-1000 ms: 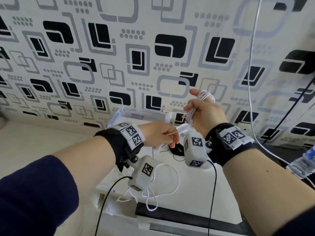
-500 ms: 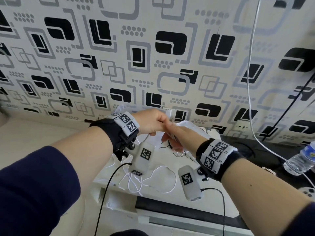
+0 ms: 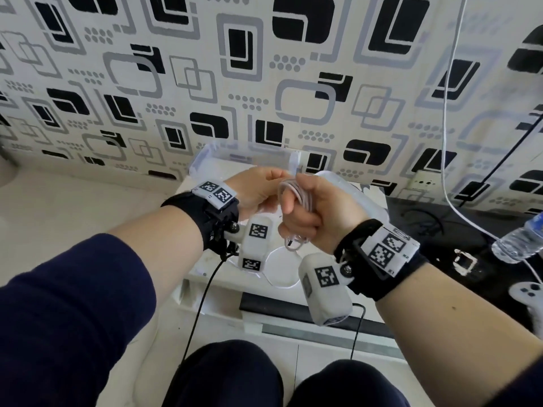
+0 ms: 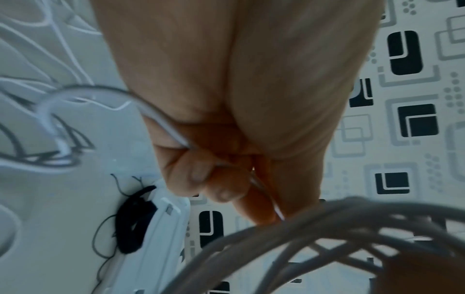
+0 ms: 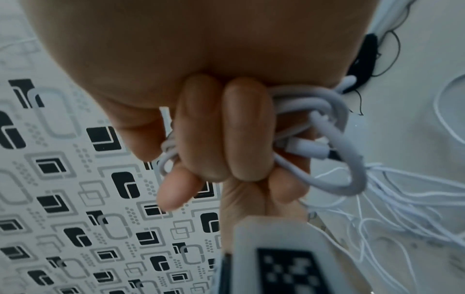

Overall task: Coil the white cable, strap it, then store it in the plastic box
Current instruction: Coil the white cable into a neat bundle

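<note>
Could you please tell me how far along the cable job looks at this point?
Done: several loops of cable sit bundled in the right hand.
In hand: the left hand pinches a strand still trailing to the table.
Left: finish coiling, add the black strap, which lies unused, then fill the box.

Head view: even, diffuse daylight is recorded; no hard shadows are cast beneath the hands. Wallpaper (image 3: 264, 83) lines beyond the hands are bowed by wide-angle distortion, and detail is softened toward the frame edges. Left wrist view: the left hand (image 4: 236, 103) is dim and orange-toned; the white cable (image 4: 327, 228) loops nearest the lens are smeared out of focus. Right wrist view: the right hand (image 5: 201, 79) is shaded, the surface beyond it is pale and washed.
</note>
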